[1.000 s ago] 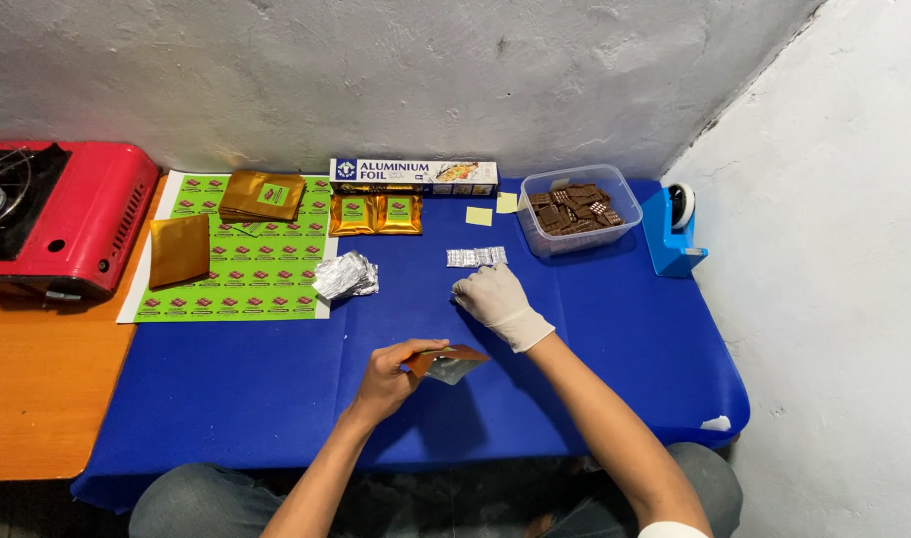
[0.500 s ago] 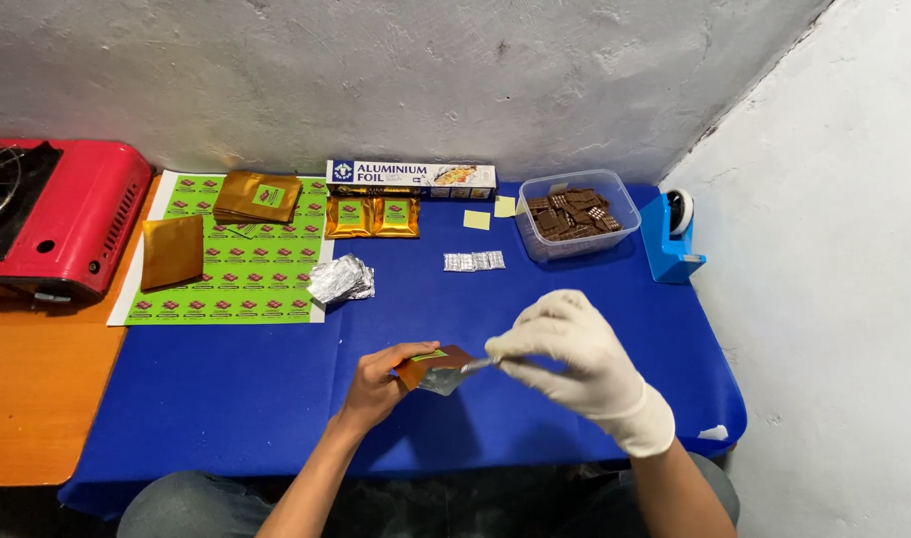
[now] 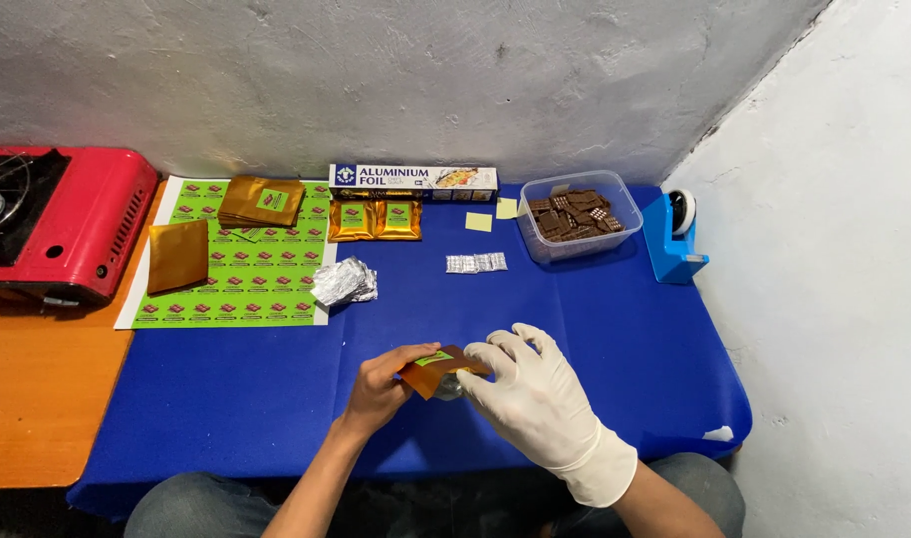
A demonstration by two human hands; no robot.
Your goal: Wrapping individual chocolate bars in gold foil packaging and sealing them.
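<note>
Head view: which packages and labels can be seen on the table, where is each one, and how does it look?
Foil box: long, blue and white, at the wall.
Label sheet: green stickers, left on the blue cloth.
Gold pouches: a stack on the sheet; one pouch lies beside it.
Two gold pouches: flat, green labels, below the box.
Held pouch: gold-brown, between left hand and gloved right hand.

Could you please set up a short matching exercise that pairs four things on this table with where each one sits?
Things:
1. red stove
2. blue tape dispenser
3. clear tub of brown pieces
4. gold pouch

Places:
A. between the two hands
B. far right edge of the blue cloth
C. far left, on the orange table
D. just left of the tape dispenser

Pairs: 1-C, 2-B, 3-D, 4-A
</note>
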